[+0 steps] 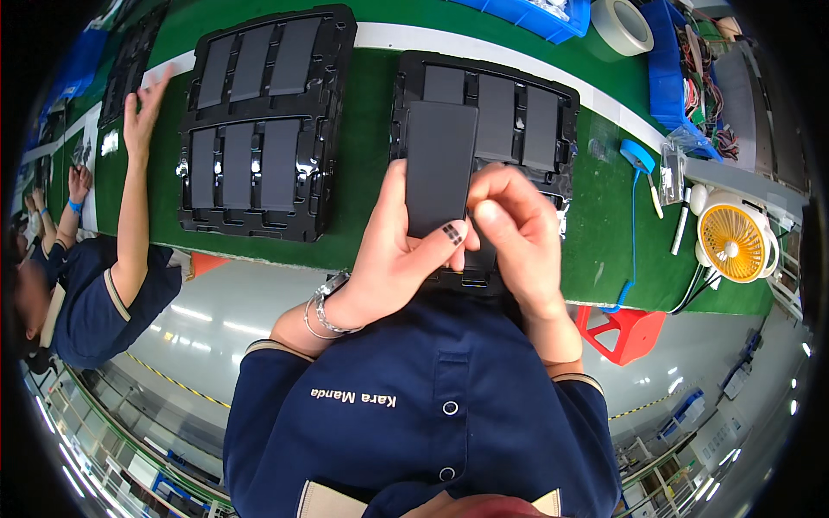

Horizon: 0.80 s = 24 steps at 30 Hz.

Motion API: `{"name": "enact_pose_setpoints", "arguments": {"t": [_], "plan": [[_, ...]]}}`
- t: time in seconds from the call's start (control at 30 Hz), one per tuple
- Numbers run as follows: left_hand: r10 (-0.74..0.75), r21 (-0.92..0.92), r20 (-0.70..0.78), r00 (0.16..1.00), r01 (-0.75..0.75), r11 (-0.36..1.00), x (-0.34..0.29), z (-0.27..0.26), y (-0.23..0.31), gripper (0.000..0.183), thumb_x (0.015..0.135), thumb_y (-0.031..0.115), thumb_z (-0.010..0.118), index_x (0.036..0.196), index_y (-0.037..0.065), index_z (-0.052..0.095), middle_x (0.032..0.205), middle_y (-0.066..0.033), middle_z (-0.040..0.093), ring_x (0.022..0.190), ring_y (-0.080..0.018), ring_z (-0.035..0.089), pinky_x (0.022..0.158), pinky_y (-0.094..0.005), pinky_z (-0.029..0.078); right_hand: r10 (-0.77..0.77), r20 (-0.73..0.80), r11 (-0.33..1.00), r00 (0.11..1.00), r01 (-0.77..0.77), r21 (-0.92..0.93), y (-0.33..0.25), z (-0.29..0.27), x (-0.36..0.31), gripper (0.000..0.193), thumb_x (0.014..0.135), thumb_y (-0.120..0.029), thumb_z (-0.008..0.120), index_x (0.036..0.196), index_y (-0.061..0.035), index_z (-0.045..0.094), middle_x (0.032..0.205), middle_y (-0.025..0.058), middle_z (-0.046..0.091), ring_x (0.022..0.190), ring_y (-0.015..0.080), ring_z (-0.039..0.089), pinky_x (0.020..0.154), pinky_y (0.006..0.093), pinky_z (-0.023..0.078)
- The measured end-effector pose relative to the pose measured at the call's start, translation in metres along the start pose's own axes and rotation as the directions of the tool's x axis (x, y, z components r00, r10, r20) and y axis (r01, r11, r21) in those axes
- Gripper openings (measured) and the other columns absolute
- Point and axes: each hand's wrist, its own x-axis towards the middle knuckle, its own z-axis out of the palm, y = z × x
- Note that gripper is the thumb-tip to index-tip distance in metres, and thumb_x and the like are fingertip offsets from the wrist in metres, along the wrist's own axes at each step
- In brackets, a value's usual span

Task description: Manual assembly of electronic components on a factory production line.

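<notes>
The left hand (389,255) clasps a flat black block (440,164) by its lower end; the right hand (522,237) curls at its right edge, whether pinching I cannot tell. Beyond lie a black tray (554,183) of similar blocks, then a blue bin (522,21).

A tape roll (607,34) stands between two blue bins (535,22).

Bright light, streaky glare on floor (207,358), bent edges.
</notes>
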Motion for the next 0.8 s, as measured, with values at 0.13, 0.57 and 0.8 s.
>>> {"name": "enact_pose_setpoints", "arguments": {"t": [0.13, 0.57, 0.8], "plan": [[-0.262, -0.446, 0.383, 0.886, 0.425, 0.787, 0.001, -0.006, 0.003, 0.034, 0.105, 0.03, 0.037, 0.123, 0.002, 0.043, 0.073, -0.0117, 0.058, 0.052, -0.0146, 0.052, 0.05, -0.0246, 0.043, -0.206, -0.155, 0.95, 0.966, 0.16, -0.267, -0.011, -0.005, 0.01, 0.024, 0.092, -0.015, 0.063, 0.107, 0.0025, 0.057, 0.104, 0.0078, 0.06, 0.095, 0.017, 0.058, 0.089, 0.0301, 0.046], [-0.4, -0.517, 0.627, 0.669, 0.741, 0.429, -0.001, -0.009, -0.01, 0.037, 0.105, 0.025, 0.028, 0.117, 0.002, 0.055, 0.058, 0.0073, 0.033, 0.044, -0.0022, 0.03, 0.041, -0.0187, 0.023, -0.092, -0.186, 0.827, 0.978, -0.029, -0.562, -0.019, -0.013, 0.001, 0.023, 0.089, -0.019, 0.062, 0.091, 0.0031, 0.06, 0.098, 0.009, 0.058, 0.092, 0.0166, 0.055, 0.08, 0.0292, 0.043], [-0.224, 0.486, 0.019, 0.974, 0.186, 0.854, -0.032, -0.04, -0.005, 0.042, 0.094, 0.009, 0.051, 0.134, -0.002, 0.043, 0.07, -0.0036, 0.053, 0.053, -0.0123, 0.049, 0.05, -0.0264, 0.037, -0.12, 0.185, 0.302, 0.975, 0.213, -0.929, -0.03, -0.041, -0.015, 0.062, 0.068, -0.018, 0.082, 0.123, -0.0025, 0.056, 0.126, 0.0174, 0.053, 0.121, 0.0366, 0.05, 0.099, 0.0465, 0.043]]}}
